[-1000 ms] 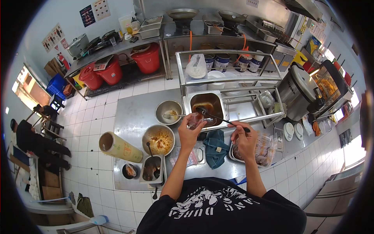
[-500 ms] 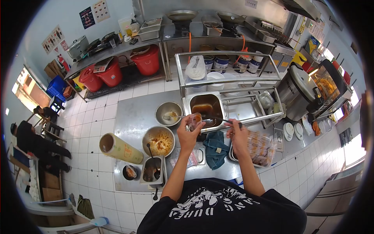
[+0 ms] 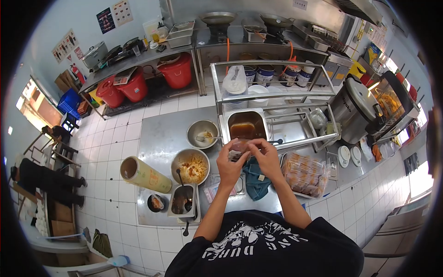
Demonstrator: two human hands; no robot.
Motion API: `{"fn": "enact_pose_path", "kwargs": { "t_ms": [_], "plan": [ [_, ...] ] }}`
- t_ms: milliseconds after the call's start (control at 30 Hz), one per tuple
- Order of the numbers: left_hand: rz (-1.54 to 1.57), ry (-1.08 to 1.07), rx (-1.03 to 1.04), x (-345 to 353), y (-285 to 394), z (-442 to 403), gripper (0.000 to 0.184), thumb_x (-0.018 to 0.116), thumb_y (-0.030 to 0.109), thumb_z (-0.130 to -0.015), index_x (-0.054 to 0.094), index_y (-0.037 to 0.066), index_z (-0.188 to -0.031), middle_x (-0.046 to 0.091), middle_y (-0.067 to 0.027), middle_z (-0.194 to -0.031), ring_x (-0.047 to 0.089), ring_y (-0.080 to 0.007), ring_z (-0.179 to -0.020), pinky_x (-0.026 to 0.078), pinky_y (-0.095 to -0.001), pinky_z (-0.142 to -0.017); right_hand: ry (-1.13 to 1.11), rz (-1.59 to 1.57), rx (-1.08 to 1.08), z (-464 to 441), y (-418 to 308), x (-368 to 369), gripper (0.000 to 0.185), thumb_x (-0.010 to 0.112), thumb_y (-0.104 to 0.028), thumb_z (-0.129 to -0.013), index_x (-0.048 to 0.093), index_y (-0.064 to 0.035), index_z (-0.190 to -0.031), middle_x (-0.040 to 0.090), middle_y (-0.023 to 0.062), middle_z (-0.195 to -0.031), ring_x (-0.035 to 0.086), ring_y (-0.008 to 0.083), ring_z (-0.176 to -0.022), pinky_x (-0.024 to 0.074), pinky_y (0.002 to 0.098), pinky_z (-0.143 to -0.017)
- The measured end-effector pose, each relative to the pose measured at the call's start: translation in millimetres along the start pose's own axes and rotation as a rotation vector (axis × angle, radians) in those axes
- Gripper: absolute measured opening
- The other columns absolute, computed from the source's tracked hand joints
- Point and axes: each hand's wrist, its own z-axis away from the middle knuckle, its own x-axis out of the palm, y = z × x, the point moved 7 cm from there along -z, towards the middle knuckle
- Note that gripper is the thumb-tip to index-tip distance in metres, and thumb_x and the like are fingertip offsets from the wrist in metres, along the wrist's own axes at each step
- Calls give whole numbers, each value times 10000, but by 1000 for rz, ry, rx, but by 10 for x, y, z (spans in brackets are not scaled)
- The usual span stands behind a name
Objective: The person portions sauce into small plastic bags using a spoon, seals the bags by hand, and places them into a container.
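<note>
My left hand (image 3: pixel 229 164) is closed on a small clear plastic bag (image 3: pixel 240 146) with something reddish brown in it. The fingers of my right hand (image 3: pixel 268 159) pinch the same bag from the other side. Just beyond them is a deep steel pan (image 3: pixel 244 116) with brown sauce (image 3: pixel 243 130). A black ladle handle (image 3: pixel 276 141) sticks out over its right rim; the ladle's bowl is hidden. Under my hands lies a teal cloth (image 3: pixel 257 184), partly covered by my right wrist. Left of it are a pink-and-clear packet (image 3: pixel 212 189) and a small steel container (image 3: pixel 240 184).
Left on the steel table (image 3: pixel 159 124) are a steel bowl with a spoon (image 3: pixel 194 127), a bowl of shredded food (image 3: pixel 203 157), a roll of film (image 3: pixel 147 175) and a sauce container (image 3: pixel 176 213). Packed bags (image 3: pixel 304 175) fill a tray at right. A metal rack (image 3: pixel 272 62) stands ahead.
My right hand has let go of the ladle, which now rests in the sauce pan, and has come left to take the bag with my left hand.
</note>
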Motion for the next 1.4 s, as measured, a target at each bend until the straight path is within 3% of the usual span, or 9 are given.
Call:
{"fn": "enact_pose_path", "kwargs": {
  "t_ms": [100,300,433,567,600,700,833,933,1400],
  "plan": [
    [449,-45,-349,56,-304,69,305,756,104,-860,658,-14,-1124,698,-77,-981,643,-123,-881,508,-250,-789,47,-107,3,3,-56,-56,164,645,-138,-945,649,-1,-1035,678,32,-931,619,89,-849,491,239,-764],
    [538,-41,-521,49,-281,64,227,681,151,-938,680,-23,-1083,704,-53,-948,637,-83,-839,511,-228,-770,73,-121,46,77,-50,-107,163,657,-155,-943,661,-13,-1022,665,14,-931,603,84,-856,477,236,-778],
    [511,-60,-493,111,-386,116,224,634,230,-973,676,34,-1071,695,-36,-975,641,-89,-849,514,-233,-747,117,79,62,133,-122,-124,207,675,-194,-931,676,-6,-1016,652,15,-920,580,94,-856,462,235,-775],
    [519,-44,-448,110,-345,126,275,626,278,-978,686,26,-1069,689,-13,-926,611,-63,-846,501,-234,-754,114,87,20,149,-146,-108,190,642,-185,-961,653,-1,-1007,631,16,-937,565,100,-867,451,238,-797],
    [429,-38,-380,98,-359,123,273,630,270,-976,683,17,-1063,688,-9,-903,605,-58,-826,502,-233,-742,102,100,9,159,-164,-80,176,627,-174,-971,642,-2,-1009,625,16,-949,560,99,-878,447,237,-807],
    [535,-3,-428,64,-292,155,254,634,244,-972,674,0,-1031,688,-25,-852,615,-62,-762,509,-236,-683,131,27,-77,125,18,-72,174,595,-190,-993,615,-18,-987,586,-3,-869,511,67,-787,433,221,-737],
    [525,84,-359,49,-322,192,237,629,232,-975,671,2,-1014,684,-20,-826,627,-71,-735,515,-238,-665,45,-55,-107,87,169,-15,141,555,-162,-1014,578,-26,-983,580,5,-912,509,63,-801,431,216,-740],
    [544,10,-412,66,-349,230,228,626,221,-976,665,-1,-1012,683,-27,-839,624,-67,-727,517,-236,-668,-8,-18,-120,76,163,65,138,546,-154,-1017,580,-24,-982,588,8,-915,521,65,-820,434,218,-741],
    [478,-141,-327,127,-344,304,134,598,122,-970,599,13,-1049,652,-46,-930,626,-95,-879,507,-253,-769,-112,-48,-82,141,140,185,92,539,-111,-1013,553,-27,-977,583,12,-922,541,71,-831,443,218,-756]
  ]
}}
